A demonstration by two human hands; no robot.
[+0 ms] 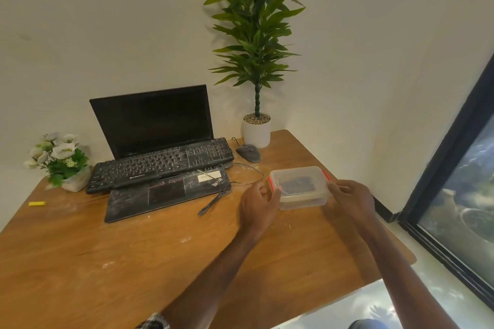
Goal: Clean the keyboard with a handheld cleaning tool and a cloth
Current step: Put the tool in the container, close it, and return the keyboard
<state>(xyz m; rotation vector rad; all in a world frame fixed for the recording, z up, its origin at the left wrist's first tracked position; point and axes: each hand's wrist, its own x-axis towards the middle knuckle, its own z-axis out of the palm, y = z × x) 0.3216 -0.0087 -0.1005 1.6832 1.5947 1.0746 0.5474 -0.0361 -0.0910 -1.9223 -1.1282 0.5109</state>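
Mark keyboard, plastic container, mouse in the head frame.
keyboard (pixel 160 165): head view, middle of the key rows.
plastic container (pixel 298 177): head view, clear lid, rear of centre.
mouse (pixel 248 153): head view, top of its shell.

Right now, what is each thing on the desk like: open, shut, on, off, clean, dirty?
Plastic box: lid on, held at both ends.
Left hand: grips the box's left end.
Right hand: grips the box's right end.
Laptop: open, screen dark.
Keyboard: dusty, resting on the laptop.
Mouse: dusty, on the table.
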